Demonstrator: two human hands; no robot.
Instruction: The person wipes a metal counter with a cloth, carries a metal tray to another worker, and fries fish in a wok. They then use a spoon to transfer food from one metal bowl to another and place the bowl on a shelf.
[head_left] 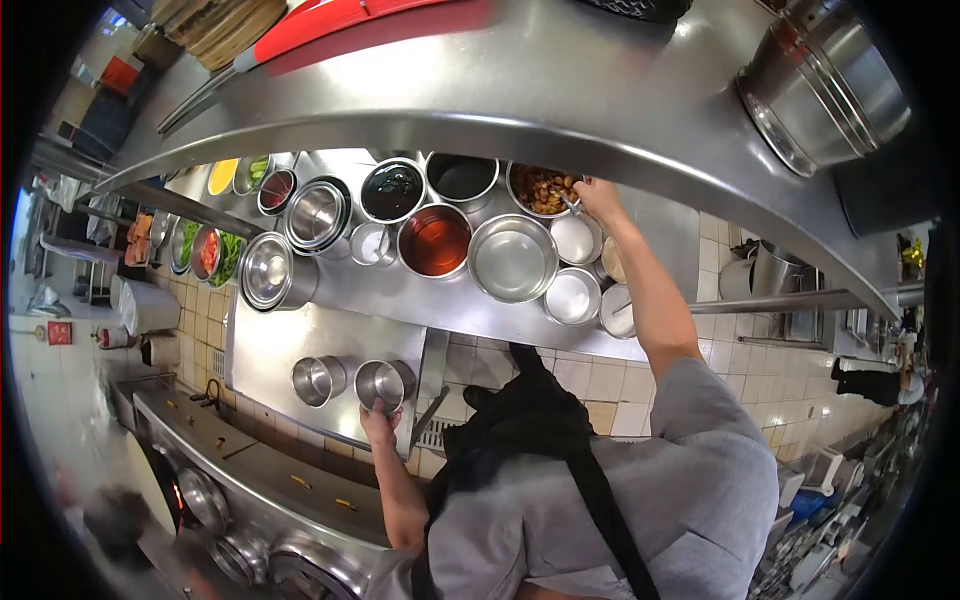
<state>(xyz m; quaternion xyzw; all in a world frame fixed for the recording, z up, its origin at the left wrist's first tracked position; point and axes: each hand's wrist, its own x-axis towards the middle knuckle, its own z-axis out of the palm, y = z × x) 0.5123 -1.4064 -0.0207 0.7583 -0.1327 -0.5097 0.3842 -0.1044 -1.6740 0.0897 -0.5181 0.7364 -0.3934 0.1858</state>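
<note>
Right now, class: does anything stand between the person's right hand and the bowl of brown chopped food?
Nothing visible does. The right hand is already at the rim of the bowl of brown chopped food, holding a spoon handle.

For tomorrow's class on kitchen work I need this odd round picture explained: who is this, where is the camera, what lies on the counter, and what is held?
There is no machine here: a person in a grey shirt and dark apron works bare-handed. The single camera sits on the person's head, looking steeply down, and its wide lens bends everything. The left hand holds a small steel cup beside a second cup on a steel counter. The right hand reaches with a spoon into a bowl of brown chopped food. Around it stand steel bowls, one of reddish liquid, one of dark sauce, one empty.
</note>
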